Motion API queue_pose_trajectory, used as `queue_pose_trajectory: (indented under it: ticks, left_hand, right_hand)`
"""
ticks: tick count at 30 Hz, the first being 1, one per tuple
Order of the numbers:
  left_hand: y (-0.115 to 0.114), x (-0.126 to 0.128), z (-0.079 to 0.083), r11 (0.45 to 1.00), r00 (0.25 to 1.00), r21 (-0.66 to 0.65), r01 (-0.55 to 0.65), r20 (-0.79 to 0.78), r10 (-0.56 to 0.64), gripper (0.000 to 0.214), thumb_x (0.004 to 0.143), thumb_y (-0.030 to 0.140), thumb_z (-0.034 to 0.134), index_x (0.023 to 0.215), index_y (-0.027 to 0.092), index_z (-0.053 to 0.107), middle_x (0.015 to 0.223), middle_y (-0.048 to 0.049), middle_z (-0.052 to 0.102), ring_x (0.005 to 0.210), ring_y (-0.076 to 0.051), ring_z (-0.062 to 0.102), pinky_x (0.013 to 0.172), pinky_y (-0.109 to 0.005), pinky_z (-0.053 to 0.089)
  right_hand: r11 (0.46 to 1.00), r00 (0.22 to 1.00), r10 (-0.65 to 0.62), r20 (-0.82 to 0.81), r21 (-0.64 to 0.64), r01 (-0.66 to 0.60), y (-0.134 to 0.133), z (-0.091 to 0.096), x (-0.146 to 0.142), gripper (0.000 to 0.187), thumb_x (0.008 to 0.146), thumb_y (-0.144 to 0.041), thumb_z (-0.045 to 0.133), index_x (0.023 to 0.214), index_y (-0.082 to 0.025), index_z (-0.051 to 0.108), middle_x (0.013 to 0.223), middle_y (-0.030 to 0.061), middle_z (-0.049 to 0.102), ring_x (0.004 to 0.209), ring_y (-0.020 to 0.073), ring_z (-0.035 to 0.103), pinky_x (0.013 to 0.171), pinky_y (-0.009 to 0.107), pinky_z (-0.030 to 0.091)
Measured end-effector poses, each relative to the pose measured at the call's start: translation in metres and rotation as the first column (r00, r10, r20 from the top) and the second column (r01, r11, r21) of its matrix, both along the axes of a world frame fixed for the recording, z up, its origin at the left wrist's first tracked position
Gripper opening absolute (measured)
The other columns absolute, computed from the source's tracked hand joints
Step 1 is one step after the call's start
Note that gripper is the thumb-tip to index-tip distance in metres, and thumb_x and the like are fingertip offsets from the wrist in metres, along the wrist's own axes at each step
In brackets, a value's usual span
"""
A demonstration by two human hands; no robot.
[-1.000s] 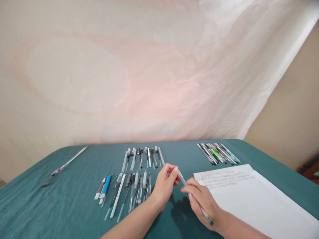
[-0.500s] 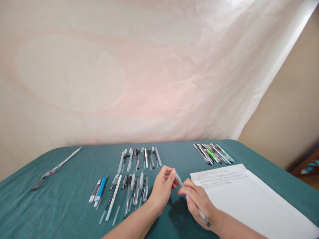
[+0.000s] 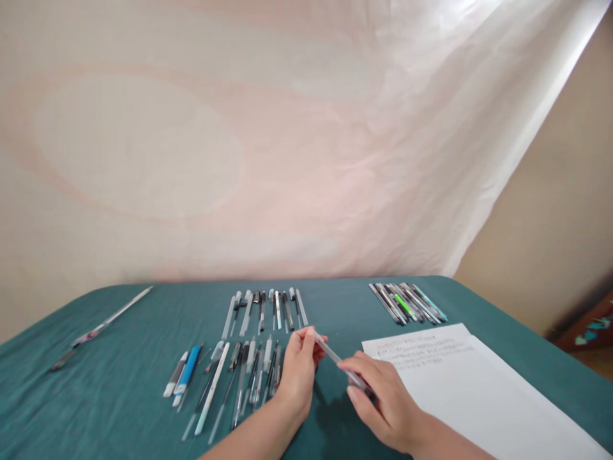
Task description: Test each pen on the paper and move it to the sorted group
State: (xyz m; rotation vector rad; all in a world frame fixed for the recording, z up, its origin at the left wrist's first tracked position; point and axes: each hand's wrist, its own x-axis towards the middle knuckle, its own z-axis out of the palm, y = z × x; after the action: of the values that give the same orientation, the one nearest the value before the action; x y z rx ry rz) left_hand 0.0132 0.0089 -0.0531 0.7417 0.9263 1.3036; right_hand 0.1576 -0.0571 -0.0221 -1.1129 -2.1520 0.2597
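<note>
A slim pen with a clear barrel (image 3: 330, 351) slants between my hands, above the green cloth. My left hand (image 3: 299, 370) pinches its upper end between thumb and fingers. My right hand (image 3: 383, 399) closes around its lower, darker end; the fingers partly hide that end. Just left of my left wrist lies a group of pen parts (image 3: 239, 383): bodies, caps and thin refills side by side. Under my right forearm and beyond it are sheets of white paper (image 3: 460, 390), with several lines of handwriting at the top.
Farther back, a row of disassembled pens (image 3: 262, 310) lies on the green tablecloth (image 3: 129, 383). A bundle of pens (image 3: 407, 303), one bright green, is at the back right. On the left are a blue pen piece (image 3: 189, 370) and a long thin line of pen parts (image 3: 112, 319).
My right hand has slid back along the pen toward its lower end, which stuck out below the palm before. My left hand has shifted slightly left, still pinching the upper end.
</note>
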Motion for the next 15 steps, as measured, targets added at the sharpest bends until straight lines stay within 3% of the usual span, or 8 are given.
queue_pose_trajectory:
  ticks: [3, 7, 12, 15]
  left_hand:
    - [0.000, 0.001, -0.002, 0.999, 0.999, 0.003, -0.050, 0.012, 0.050, 0.037, 0.073, 0.044, 0.058, 0.092, 0.014, 0.051, 0.079, -0.0057, 0.062, 0.071, -0.013, 0.056, 0.069, -0.028, 0.044]
    - [-0.002, 0.002, -0.001, 0.997, 0.998, 0.054, -0.064, -0.002, 0.064, 0.035, 0.076, 0.044, 0.055, 0.093, 0.014, 0.049, 0.083, -0.0074, 0.062, 0.077, -0.015, 0.057, 0.073, -0.030, 0.045]
    - [-0.002, 0.003, 0.001, 0.998, 1.000, 0.066, 0.005, 0.019, -0.006, 0.038, 0.077, 0.041, 0.055, 0.101, 0.014, 0.045, 0.095, -0.0122, 0.061, 0.085, -0.018, 0.059, 0.078, -0.034, 0.046]
    - [-0.002, 0.002, 0.003, 0.999, 1.000, 0.043, 0.024, -0.001, -0.024, 0.040, 0.077, 0.040, 0.056, 0.105, 0.014, 0.043, 0.099, -0.0139, 0.060, 0.087, -0.019, 0.060, 0.079, -0.035, 0.046]
  right_hand:
    - [0.990, 0.996, -0.092, 0.006, -0.106, 0.092, 0.000, 0.006, 0.006, 0.019, 0.084, -0.022, 0.039, 0.096, -0.021, 0.054, 0.072, 0.0010, 0.056, 0.061, 0.0126, 0.051, 0.059, 0.024, 0.038]
    - [0.930, 0.969, -0.218, 0.118, -0.274, 0.243, 0.007, 0.010, 0.016, 0.018, 0.081, -0.026, 0.045, 0.092, -0.023, 0.058, 0.075, 0.0005, 0.061, 0.064, 0.0139, 0.055, 0.059, 0.023, 0.039]
    - [0.907, 0.934, -0.272, 0.233, -0.261, 0.329, 0.024, 0.013, 0.039, 0.020, 0.081, -0.032, 0.046, 0.078, -0.023, 0.064, 0.072, 0.0010, 0.062, 0.066, 0.0157, 0.056, 0.061, 0.025, 0.039]
    - [0.896, 0.911, -0.360, 0.202, -0.199, 0.398, 0.046, 0.010, 0.079, 0.027, 0.082, -0.036, 0.043, 0.079, -0.022, 0.065, 0.079, 0.0029, 0.063, 0.069, 0.0154, 0.057, 0.064, 0.024, 0.040]
